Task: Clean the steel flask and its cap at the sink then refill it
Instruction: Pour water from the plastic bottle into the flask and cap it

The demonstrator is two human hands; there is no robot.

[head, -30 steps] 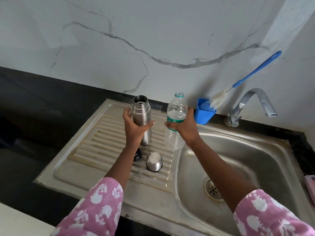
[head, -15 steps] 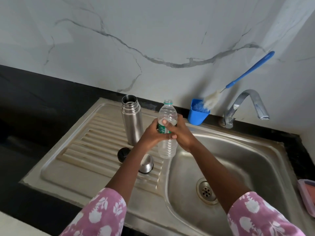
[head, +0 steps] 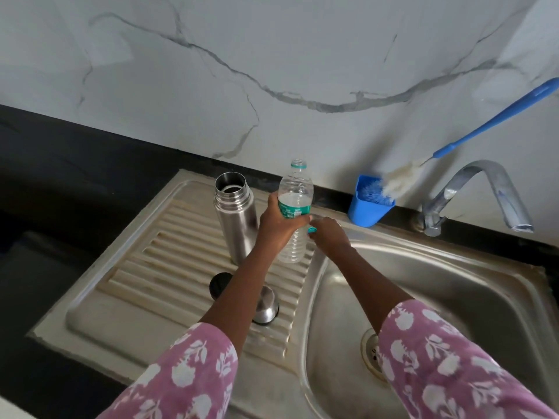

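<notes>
Pink floral sleeves, blue cup, silver flask

The left grip is holding the uncapped water bottle upright, just beside the open steel flask standing on the drainboard; the right grip is pinching its teal cap.

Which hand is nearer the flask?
Left. The left hand grips the bottle right beside the flask; the right hand is beyond the bottle, pinching the teal cap.
</notes>
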